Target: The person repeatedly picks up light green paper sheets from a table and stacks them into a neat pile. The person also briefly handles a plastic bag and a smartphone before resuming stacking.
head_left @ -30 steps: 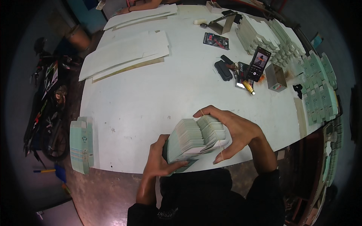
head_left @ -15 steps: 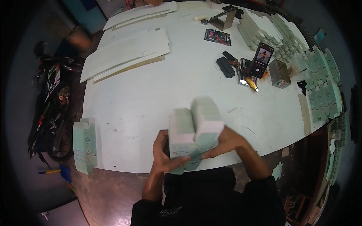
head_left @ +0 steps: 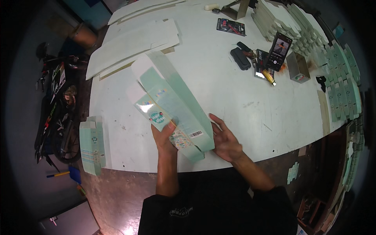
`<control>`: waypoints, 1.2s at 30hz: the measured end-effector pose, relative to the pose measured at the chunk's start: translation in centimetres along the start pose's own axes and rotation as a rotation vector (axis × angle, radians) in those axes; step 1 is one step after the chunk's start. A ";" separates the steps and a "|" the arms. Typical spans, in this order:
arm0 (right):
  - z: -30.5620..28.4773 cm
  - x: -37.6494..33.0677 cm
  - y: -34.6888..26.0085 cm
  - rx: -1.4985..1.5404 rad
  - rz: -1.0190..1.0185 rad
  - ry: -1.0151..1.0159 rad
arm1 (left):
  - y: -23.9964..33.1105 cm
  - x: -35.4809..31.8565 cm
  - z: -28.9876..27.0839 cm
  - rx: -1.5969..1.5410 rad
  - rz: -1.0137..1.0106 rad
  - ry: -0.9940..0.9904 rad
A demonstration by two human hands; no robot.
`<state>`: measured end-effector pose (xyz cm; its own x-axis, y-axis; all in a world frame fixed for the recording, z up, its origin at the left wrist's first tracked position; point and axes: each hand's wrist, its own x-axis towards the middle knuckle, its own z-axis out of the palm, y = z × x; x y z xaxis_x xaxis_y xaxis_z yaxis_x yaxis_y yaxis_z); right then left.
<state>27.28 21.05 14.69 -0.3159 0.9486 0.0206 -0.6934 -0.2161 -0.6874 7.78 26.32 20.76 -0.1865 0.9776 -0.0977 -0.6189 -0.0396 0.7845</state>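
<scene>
A thick bundle of mint-green printed folding cartons (head_left: 184, 109) stands tilted in front of me over the near edge of the white table (head_left: 250, 121), its white flap ends pointing away to the left. A thin yellowish line, like a band, crosses its printed face. My left hand (head_left: 166, 136) grips the lower left side, thumb on the front and the other fingers hidden behind. Beside the lower right edge is my right hand (head_left: 226, 141), fingers apart; whether a fingertip touches the cartons is unclear. A similar green carton bundle (head_left: 91, 145) lies at the table's left edge.
Large white sheets (head_left: 129, 51) lie at the far left. To the right are a propped phone (head_left: 279, 51), a black case (head_left: 240, 58), a metal box (head_left: 298, 67) and a blister pack (head_left: 231, 27). Stacked white cartons (head_left: 276, 19) and green cartons (head_left: 340, 100) line the right side.
The carton bundle has turned from end-up to leaning left, showing its printed face. My right hand has loosened from its side and opened. The view has shifted slightly.
</scene>
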 end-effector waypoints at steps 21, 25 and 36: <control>-5.1 1.7 -6.7 -0.813 -0.344 0.170 | 1.7 -0.2 -7.2 1.000 0.300 -0.414; -4.4 1.2 -5.6 -0.922 -0.258 0.003 | -1.0 1.8 -9.0 0.617 0.109 -0.354; -5.0 0.8 -7.1 -0.549 -0.255 0.082 | -0.9 -0.9 -9.2 0.574 0.024 -0.467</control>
<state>35.24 24.51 15.96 -0.1178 0.9741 0.1931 -0.2988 0.1507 -0.9423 1.52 23.55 14.49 0.2282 0.9691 0.0936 -0.0984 -0.0727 0.9925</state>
